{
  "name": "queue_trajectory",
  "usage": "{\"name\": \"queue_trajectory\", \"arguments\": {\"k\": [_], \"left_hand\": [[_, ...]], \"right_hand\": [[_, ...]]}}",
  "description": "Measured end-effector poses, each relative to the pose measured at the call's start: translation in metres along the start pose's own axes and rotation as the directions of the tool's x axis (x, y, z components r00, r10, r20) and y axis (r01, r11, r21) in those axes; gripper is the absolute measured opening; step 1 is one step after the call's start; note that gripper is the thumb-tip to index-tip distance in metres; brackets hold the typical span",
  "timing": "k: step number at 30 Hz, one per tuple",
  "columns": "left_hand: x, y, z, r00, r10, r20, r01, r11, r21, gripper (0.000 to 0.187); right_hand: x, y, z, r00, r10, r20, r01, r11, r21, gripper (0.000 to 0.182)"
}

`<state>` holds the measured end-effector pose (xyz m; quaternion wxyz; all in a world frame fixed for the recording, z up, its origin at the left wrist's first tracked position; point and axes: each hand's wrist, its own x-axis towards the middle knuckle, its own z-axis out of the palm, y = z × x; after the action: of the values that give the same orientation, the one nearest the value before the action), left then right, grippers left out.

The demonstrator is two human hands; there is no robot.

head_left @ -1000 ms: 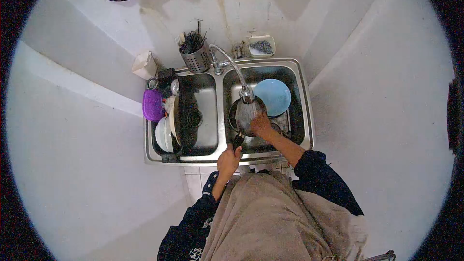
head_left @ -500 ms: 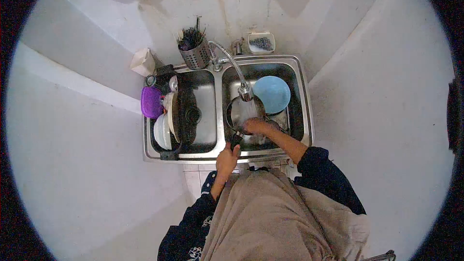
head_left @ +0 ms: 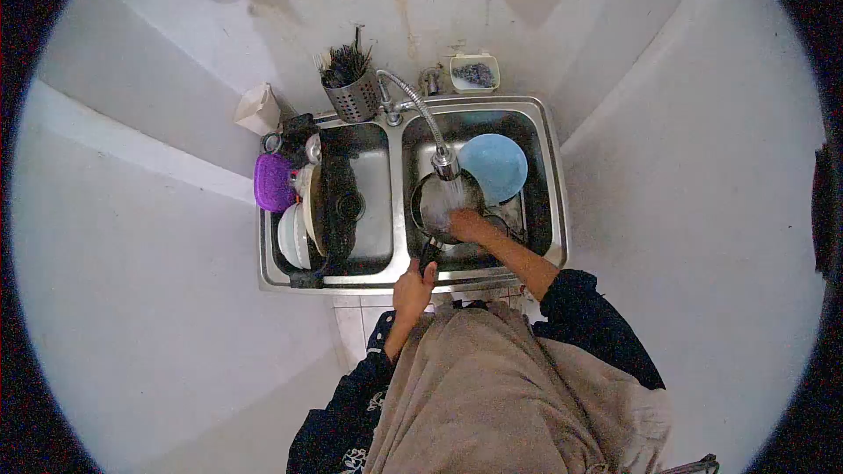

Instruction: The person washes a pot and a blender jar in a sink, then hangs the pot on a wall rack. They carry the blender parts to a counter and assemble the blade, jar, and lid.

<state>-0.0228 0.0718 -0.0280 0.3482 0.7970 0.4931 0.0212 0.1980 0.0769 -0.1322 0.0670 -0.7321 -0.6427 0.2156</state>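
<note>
My left hand (head_left: pixel 412 292) is closed round the black handle of a small pan (head_left: pixel 436 199), which is held in the right sink basin. Water runs into the pan from a flexible metal faucet (head_left: pixel 446 164). My right hand (head_left: pixel 465 225) reaches in over the pan's right side; its fingers are blurred, and anything in them is hidden. Behind the pan, to the right, lies a light blue bowl (head_left: pixel 493 168). Other dark items lie low in that basin, too unclear to name.
Left basin (head_left: pixel 373 193) with a rack of plates (head_left: pixel 313 211) and a purple container (head_left: pixel 274 183) on its left side. Behind the sink stand a metal utensil holder (head_left: pixel 356 98) and a white soap dish (head_left: pixel 474 74). Walls close in on both sides.
My right hand has shifted slightly right and up within the pan. My left hand still grips the handle, and the water still runs.
</note>
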Motion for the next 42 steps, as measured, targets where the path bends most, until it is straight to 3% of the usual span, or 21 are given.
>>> {"name": "queue_trajectory", "arguments": {"k": [1, 6, 8, 10, 13, 16, 18, 25, 27, 29, 31, 32, 34, 36, 37, 38, 40, 42], "left_hand": [[0.001, -0.001, 0.001, 1.000, 0.002, 0.007, -0.002, 1.000, -0.011, 0.050], [-0.002, 0.002, 0.000, 1.000, 0.011, 0.006, -0.010, 0.998, -0.059, 0.050], [-0.004, 0.001, 0.000, 1.000, 0.014, 0.020, -0.013, 0.998, -0.054, 0.051], [-0.006, -0.002, 0.001, 1.000, 0.021, 0.019, -0.020, 0.997, -0.068, 0.051], [0.000, -0.003, 0.006, 0.999, 0.021, 0.024, -0.019, 0.996, -0.084, 0.053], [-0.001, -0.002, 0.005, 0.998, 0.002, 0.056, 0.002, 0.998, -0.070, 0.054], [-0.004, -0.001, 0.002, 0.999, 0.032, 0.041, -0.027, 0.992, -0.120, 0.055], [-0.003, -0.001, 0.003, 0.998, -0.009, 0.057, 0.016, 0.993, -0.115, 0.056], [-0.003, -0.002, 0.003, 0.995, -0.051, 0.083, 0.057, 0.996, -0.069, 0.055], [-0.006, -0.004, 0.005, 0.999, -0.007, 0.041, 0.011, 0.994, -0.108, 0.055], [-0.003, -0.013, 0.012, 0.999, 0.009, 0.038, -0.002, 0.986, -0.164, 0.055], [0.000, -0.024, 0.022, 0.998, -0.001, 0.066, 0.015, 0.979, -0.201, 0.055], [0.000, -0.021, 0.019, 0.991, -0.038, 0.128, 0.077, 0.946, -0.314, 0.054], [-0.002, -0.002, 0.005, 0.979, -0.069, 0.193, 0.135, 0.926, -0.351, 0.055], [-0.002, 0.002, 0.000, 0.970, -0.086, 0.225, 0.167, 0.915, -0.368, 0.055], [-0.001, 0.004, -0.003, 0.987, -0.058, 0.153, 0.100, 0.954, -0.283, 0.055], [0.004, 0.004, -0.010, 1.000, 0.022, 0.014, -0.021, 0.995, -0.094, 0.055], [0.008, -0.002, -0.014, 1.000, -0.007, 0.005, 0.007, 0.998, 0.054, 0.054]], "right_hand": [[0.002, -0.006, 0.005, 0.999, -0.035, -0.010, 0.036, 0.999, 0.023, 0.023], [0.003, -0.015, -0.023, 0.967, -0.229, 0.111, 0.139, 0.839, 0.527, 0.019], [0.001, -0.003, -0.015, 0.971, -0.213, 0.110, 0.153, 0.904, 0.400, 0.020], [0.003, 0.010, 0.009, 0.997, -0.052, 0.056, 0.053, 0.998, -0.022, 0.021], [-0.017, -0.039, -0.046, 0.979, 0.165, 0.117, -0.181, 0.974, 0.138, 0.023], [-0.005, -0.050, -0.037, 0.970, 0.077, 0.229, -0.117, 0.979, 0.168, 0.026], [-0.012, -0.043, -0.040, 0.992, -0.036, 0.120, 0.005, 0.969, 0.246, 0.026], [-0.025, -0.038, -0.035, 0.993, 0.119, 0.018, -0.121, 0.983, 0.138, 0.023], [-0.022, -0.041, -0.046, 0.992, -0.018, 0.124, -0.026, 0.939, 0.343, 0.024], [-0.011, -0.028, -0.041, 0.979, -0.068, 0.190, 0.005, 0.949, 0.315, 0.025], [0.006, -0.006, -0.019, 0.974, -0.008, 0.225, -0.001, 0.999, 0.039, 0.029], [0.005, -0.003, -0.017, 0.982, 0.138, 0.130, -0.153, 0.982, 0.113, 0.030], [-0.004, -0.022, -0.050, 0.897, 0.441, -0.030, -0.413, 0.861, 0.296, 0.036], [0.011, -0.021, -0.017, 0.887, 0.242, -0.394, -0.192, 0.968, 0.162, 0.029], [0.012, -0.025, -0.006, 0.867, 0.164, -0.471, -0.105, 0.983, 0.148, 0.026], [0.013, -0.029, 0.004, 0.835, 0.084, -0.543, -0.021, 0.993, 0.120, 0.024], [0.006, -0.034, 0.010, 0.868, -0.005, -0.497, 0.141, 0.961, 0.237, 0.024], [-0.006, -0.027, 0.005, 0.921, -0.152, -0.358, 0.296, 0.871, 0.392, 0.025]]}}
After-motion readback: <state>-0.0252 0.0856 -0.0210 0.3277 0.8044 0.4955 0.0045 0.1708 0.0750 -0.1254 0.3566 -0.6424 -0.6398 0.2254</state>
